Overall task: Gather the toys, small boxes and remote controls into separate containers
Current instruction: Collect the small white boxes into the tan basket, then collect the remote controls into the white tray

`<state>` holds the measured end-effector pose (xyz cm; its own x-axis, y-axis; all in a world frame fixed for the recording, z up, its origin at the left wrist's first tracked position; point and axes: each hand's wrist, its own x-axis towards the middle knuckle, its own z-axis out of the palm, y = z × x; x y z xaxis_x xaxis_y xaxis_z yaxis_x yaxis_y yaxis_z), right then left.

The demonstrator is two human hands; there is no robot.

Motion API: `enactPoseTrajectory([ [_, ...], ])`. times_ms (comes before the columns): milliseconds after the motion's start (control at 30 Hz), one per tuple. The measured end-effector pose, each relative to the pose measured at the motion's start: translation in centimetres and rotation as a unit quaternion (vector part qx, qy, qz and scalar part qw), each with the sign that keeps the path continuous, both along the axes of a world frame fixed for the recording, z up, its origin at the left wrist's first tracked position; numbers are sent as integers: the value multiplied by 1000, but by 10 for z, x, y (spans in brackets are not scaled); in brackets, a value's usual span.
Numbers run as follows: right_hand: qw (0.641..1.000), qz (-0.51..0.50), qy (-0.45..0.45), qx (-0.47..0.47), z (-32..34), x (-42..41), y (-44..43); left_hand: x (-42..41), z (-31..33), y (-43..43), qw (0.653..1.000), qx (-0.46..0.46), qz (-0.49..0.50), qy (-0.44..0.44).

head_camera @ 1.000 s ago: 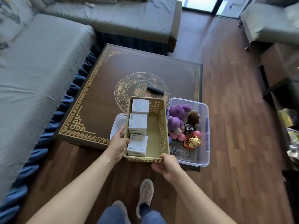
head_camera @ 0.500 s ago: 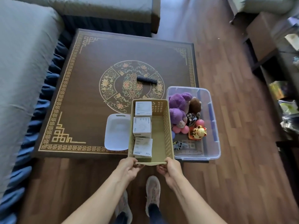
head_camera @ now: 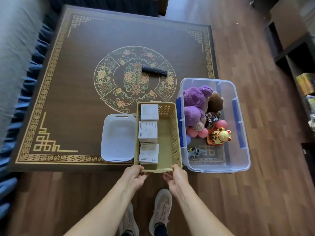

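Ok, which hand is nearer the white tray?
Left. The left hand grips the basket's near-left corner, just below the tray; the right hand holds the far corner.

Sofa (head_camera: 15,48) — blurred, edge-cropped

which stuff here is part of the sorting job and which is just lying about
Part of the job: yellow basket with three white boxes, held by left hand and right hand; clear bin of toys; empty white tray; black remote on the table.

Just lying about: sofa, shelf unit.
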<state>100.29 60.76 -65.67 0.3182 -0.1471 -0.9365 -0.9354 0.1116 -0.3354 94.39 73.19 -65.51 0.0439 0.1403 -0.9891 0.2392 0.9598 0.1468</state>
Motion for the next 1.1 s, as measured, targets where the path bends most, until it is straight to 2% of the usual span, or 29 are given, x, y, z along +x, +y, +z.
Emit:
enactPoseTrajectory([
  [333,998,-45,31,17,-41,9,1,9,-37,-9,998,-16,59,-10],
  [567,998,-41,26,29,-50,19,1,15,-41,-8,996,-23,78,-36],
  [767,998,-34,10,45,-45,16,0,10,-33,-6,996,-28,58,-67],
  [867,997,-18,15,71,-30,5,3,-3,-27,1,997,-15,16,-74],
  [933,994,33,57,90,-18,-16,10,-18,-22,13,998,11,-16,-62],
  [1000,983,118,98,97,-6,-45,23,-37,-16,30,997,61,-37,-16],
  [1100,968,210,92,99,4,-76,55,-67,-12,62,984,163,-43,57],
])
